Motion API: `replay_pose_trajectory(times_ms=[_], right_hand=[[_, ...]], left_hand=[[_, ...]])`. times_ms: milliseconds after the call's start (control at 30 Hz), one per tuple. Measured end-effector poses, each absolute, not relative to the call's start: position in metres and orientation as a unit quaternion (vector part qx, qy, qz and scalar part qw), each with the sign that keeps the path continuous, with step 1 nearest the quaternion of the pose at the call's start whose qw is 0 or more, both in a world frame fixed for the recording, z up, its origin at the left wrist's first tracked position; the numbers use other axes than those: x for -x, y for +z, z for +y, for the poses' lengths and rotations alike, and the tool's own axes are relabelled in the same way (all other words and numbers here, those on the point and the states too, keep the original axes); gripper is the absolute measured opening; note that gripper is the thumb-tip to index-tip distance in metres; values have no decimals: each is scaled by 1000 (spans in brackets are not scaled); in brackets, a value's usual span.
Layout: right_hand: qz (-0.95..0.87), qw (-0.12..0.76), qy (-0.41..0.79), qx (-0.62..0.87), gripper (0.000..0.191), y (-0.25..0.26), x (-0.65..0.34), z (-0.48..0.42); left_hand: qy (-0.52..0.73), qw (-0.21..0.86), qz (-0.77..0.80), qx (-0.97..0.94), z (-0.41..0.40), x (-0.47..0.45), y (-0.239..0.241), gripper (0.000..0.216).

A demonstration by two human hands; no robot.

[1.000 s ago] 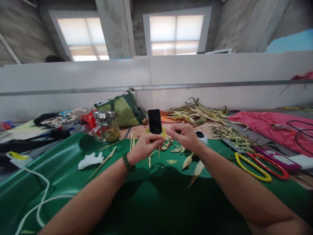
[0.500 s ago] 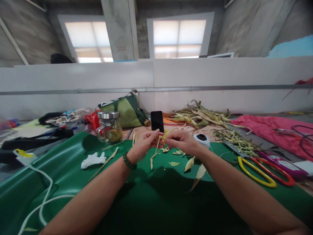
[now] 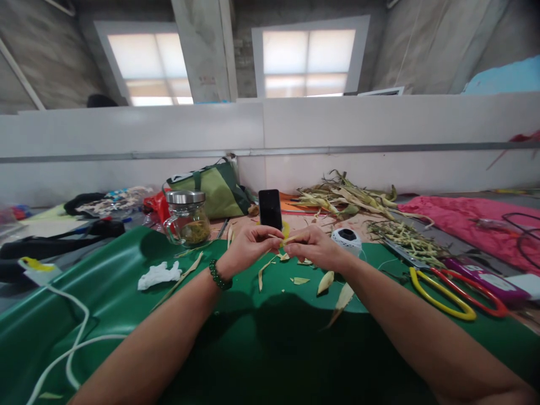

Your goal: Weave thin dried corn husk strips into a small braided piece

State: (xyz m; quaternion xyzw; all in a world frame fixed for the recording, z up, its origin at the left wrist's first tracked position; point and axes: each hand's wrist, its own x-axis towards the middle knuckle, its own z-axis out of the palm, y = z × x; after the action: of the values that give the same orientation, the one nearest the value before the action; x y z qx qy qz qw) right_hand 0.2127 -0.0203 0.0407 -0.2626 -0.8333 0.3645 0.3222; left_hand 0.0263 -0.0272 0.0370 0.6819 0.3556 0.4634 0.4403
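Note:
Close together above the green mat [image 3: 312,349], my two hands pinch with thumb and forefinger. My left hand [image 3: 253,246], with a green bead bracelet [image 3: 220,275] on the wrist, is closed on a thin pale-yellow husk strip. My right hand [image 3: 315,246] grips the same strip [image 3: 290,240] from the other side, its fingers hiding most of it. Beneath lie a narrow bent husk piece [image 3: 262,274], small scraps [image 3: 300,280] and two broader husk leaves [image 3: 325,282] by my right forearm.
Behind my hands stands a phone [image 3: 270,209], with a glass jar [image 3: 189,222] to the left. At right lie a white thread spool [image 3: 347,241], large scissors [image 3: 442,295] with yellow and red handles, and cut stalks [image 3: 407,242]. A husk pile [image 3: 350,197] lies at the back.
Both hands have tightened around the strip. Its crossed yellow loops, visible between the fingers before, are now mostly hidden. The view has shifted slightly.

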Motion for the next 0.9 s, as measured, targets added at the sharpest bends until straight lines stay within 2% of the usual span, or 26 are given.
replay_pose_trajectory(times_ms=[67, 167, 333, 400, 500, 600, 667, 800, 900], right_hand=[[-807, 327, 401, 283, 25, 40, -212, -19], [-786, 348, 419, 293, 26, 36, -209, -15], [-781, 430, 375, 253, 31, 28, -201, -14], [-783, 454, 337, 258, 30, 25, -199, -16], [-804, 453, 276, 268, 32, 23, -200, -17], [-855, 380, 256, 244, 27, 26, -208, -12], [-866, 367, 231, 249, 19, 30, -215, -6], [-818, 438, 237, 286, 26, 36, -222, -1], [-813, 460, 239, 264, 19, 35, -216, -5]], left_hand=[[472, 450, 346, -675, -25, -25, 37, 21], [498, 521, 302, -624, -22, -23, 35, 42], [532, 662, 212, -485, -22, -27, 29, 63], [526, 667, 201, -489, -25, -31, 26, 72], [553, 587, 258, -531, -29, -36, 23, 57], [580, 496, 320, -562, -29, -37, 22, 38], [574, 459, 343, -586, -27, -35, 24, 33], [531, 444, 374, -617, -26, -33, 28, 29], [516, 490, 360, -603, -27, -34, 28, 28]])
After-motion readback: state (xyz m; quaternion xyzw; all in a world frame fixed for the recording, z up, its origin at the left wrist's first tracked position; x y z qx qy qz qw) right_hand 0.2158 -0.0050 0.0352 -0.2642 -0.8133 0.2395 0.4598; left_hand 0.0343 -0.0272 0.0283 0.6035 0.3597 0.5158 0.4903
